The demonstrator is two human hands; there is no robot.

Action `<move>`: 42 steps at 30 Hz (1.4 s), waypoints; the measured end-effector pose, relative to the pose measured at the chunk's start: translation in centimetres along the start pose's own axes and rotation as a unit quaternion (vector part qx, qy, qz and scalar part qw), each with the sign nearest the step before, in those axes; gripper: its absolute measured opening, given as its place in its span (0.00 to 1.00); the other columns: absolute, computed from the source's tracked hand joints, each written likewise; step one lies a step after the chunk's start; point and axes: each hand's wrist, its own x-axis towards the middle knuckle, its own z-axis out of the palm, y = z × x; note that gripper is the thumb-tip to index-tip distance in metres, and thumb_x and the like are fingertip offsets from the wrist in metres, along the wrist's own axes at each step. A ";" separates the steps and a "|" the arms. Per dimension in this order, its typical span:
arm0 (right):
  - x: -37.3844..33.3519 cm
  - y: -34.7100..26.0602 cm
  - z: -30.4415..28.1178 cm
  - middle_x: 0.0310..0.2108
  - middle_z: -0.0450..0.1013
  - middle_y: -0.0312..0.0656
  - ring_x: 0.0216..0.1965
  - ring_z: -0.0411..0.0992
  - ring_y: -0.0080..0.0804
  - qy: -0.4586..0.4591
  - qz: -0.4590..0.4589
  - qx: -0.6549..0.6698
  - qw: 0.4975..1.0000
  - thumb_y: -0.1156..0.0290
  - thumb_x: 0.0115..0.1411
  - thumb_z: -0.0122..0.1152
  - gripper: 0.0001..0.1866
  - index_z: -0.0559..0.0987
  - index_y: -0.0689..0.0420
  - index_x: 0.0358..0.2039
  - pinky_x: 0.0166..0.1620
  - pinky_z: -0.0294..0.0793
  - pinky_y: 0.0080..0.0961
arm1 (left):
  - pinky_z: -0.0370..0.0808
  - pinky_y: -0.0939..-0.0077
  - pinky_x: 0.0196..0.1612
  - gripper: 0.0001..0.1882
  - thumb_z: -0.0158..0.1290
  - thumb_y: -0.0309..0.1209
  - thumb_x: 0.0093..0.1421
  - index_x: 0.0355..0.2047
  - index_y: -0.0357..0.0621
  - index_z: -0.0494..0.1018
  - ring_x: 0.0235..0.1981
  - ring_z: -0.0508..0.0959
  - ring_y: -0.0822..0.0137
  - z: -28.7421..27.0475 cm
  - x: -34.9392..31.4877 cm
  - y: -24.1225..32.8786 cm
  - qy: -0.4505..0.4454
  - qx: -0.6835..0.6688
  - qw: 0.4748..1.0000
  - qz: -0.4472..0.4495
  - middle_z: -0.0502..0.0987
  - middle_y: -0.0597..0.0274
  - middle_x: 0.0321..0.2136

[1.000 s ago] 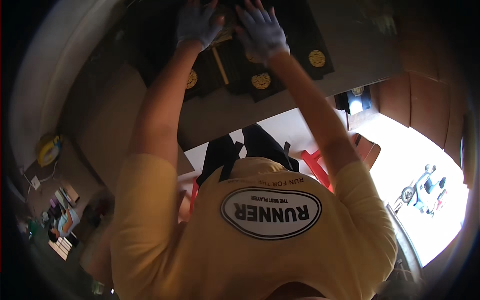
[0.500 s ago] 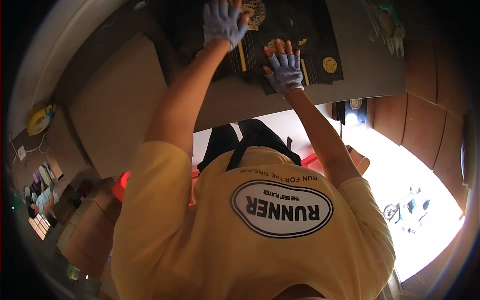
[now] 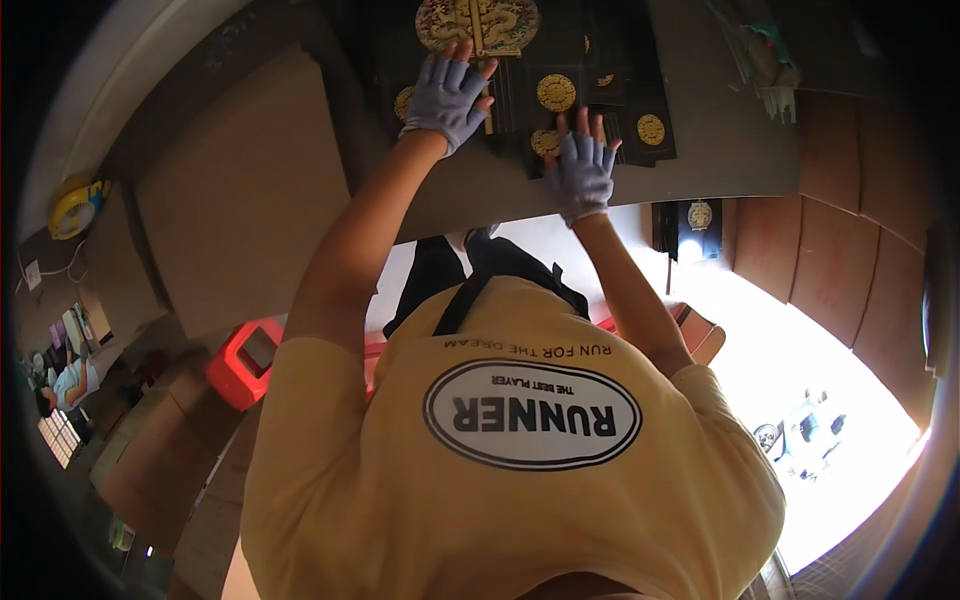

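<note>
Black flat sheets (image 3: 515, 110) with gold round emblems lie overlapping on the dark table; I cannot tell whether they are bags or unfolded boxes. A large multicoloured medallion (image 3: 437, 25) with a gold strip down its middle shows at the far edge. My left hand (image 3: 440, 105), in a grey-blue fingerless glove, rests with fingers extended just below that medallion, beside the strip. My right hand (image 3: 582, 170), gloved alike, is at the near edge of the sheets, fingers spread and pointing away from me. Neither hand grips anything.
The table's near edge (image 3: 520, 212) runs just in front of me. Brown cartons (image 3: 830, 240) stand at the right and a large brown board (image 3: 240, 190) at the left. A red plastic stool (image 3: 240, 362) is low on the left. A person (image 3: 75, 382) is at the far left.
Both hands have drawn back toward me over the sheets. More of the large medallion and a small gold emblem by my right hand now show. The fingers stay extended.
</note>
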 end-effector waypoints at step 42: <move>4.2 -24.7 8.3 0.51 0.72 0.56 0.54 0.69 0.55 -0.187 0.358 0.172 0.899 0.45 0.54 0.53 0.31 0.71 0.51 0.53 0.54 0.68 0.42 | 0.53 0.39 0.62 0.51 0.62 0.56 0.45 0.68 0.68 0.51 0.69 0.46 0.44 -8.8 -33.3 -11.7 -0.194 -0.009 0.981 -0.008 0.43 0.51 0.70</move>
